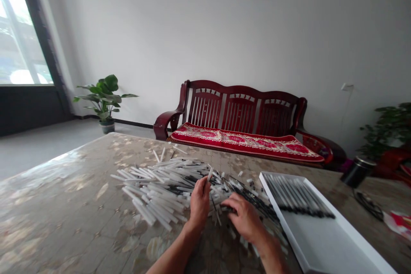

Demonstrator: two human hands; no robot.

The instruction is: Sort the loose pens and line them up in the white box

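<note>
A loose heap of white pen barrels (160, 188) and thin black refills (253, 199) lies on the patterned table (70, 205). My left hand (199, 203) is closed around one white barrel (209, 174), which stands up out of the fingers. Beside it, my right hand (244, 216) rests palm down on the black refills, fingers curled into the pile; what they pinch is hidden. A white tray (324, 239) at the right holds a row of assembled pens (297, 195) at its far end.
A dark cylindrical container (358, 171) and a black cord (369, 205) sit at the table's right edge. Beyond the table stand a red wooden bench (244, 124), potted plants (104, 98) and a window at the left.
</note>
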